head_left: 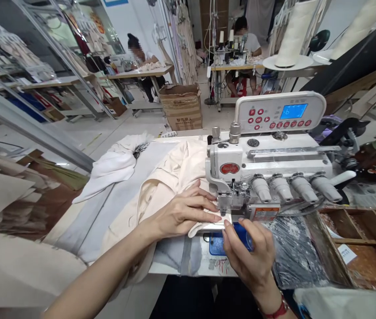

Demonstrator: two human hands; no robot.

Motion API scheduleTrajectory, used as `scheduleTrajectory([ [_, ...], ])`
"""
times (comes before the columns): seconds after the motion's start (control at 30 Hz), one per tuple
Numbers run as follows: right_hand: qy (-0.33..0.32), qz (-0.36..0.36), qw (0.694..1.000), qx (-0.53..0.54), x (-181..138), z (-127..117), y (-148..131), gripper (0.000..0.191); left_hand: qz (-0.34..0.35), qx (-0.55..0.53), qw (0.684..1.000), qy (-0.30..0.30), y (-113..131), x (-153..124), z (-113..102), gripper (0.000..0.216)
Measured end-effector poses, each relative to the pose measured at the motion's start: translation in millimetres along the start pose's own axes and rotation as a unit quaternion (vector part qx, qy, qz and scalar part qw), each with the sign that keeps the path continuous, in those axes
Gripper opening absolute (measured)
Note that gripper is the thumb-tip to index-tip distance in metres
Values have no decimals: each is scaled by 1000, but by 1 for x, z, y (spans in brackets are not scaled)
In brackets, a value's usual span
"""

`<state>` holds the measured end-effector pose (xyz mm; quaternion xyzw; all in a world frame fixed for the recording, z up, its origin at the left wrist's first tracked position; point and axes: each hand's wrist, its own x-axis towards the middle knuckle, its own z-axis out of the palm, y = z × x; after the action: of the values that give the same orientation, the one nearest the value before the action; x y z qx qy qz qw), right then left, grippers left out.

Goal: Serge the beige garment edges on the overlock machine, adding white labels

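Observation:
A white sewing machine with a red-buttoned control panel stands on the table. Cream fabric is spread left of it and runs under the presser foot. My left hand lies flat on the cream fabric, fingers stretched toward the foot. My right hand is in front of the machine, fingertips pinching the fabric's edge just below the foot.
A white cloth bundle lies at the table's far left. A wooden tray with compartments sits at the right. Thread cones stand behind the machine. A cardboard box is on the floor; two people work at far tables.

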<state>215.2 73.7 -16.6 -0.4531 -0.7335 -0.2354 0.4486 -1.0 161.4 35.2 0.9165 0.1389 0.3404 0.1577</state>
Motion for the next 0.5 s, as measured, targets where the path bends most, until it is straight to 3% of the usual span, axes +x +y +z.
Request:
scheduleTrajectory([
  [0.2,2,-6,1000,-23,-9,5,7,18,-11,16,1000,-2,-39,16,-8,32],
  [0.33,11,-10,1000,-21,-17,3,8,18,-72,67,994,54,-69,29,-2,32],
  [0.4,22,-19,999,-17,-19,0,8,15,-91,84,988,91,-64,25,4,33],
  [0.5,20,-46,999,-20,-23,-3,7,16,-65,82,987,125,-30,1,13,34],
])
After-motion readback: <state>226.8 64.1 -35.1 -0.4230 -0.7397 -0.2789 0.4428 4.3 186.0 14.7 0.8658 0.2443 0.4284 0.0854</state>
